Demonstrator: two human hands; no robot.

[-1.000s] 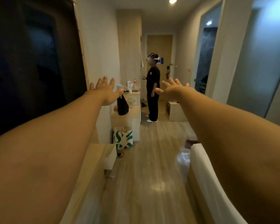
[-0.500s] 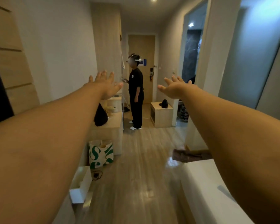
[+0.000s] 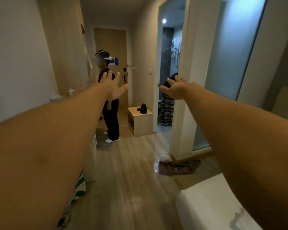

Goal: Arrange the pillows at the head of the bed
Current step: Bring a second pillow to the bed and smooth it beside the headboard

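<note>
Both my arms are stretched straight out in front of me at chest height. My left hand (image 3: 112, 87) is open with fingers spread and holds nothing. My right hand (image 3: 177, 88) is also open and empty, fingers apart. A white corner of the bed (image 3: 211, 205) shows at the bottom right under my right arm. No pillow is in view.
A person in black with a white headset (image 3: 111, 113) stands in the hallway before a wooden door. A small wooden cabinet (image 3: 140, 123) holds a black object. A brown cloth (image 3: 177, 166) lies on the wood floor beside the white pillar (image 3: 183, 113). A green-and-white bag (image 3: 79, 188) sits left.
My view has swung to the right: the dark screen at the left has left the frame and the bathroom doorway and more of the bed have come in. Both hands stay open and outstretched.
</note>
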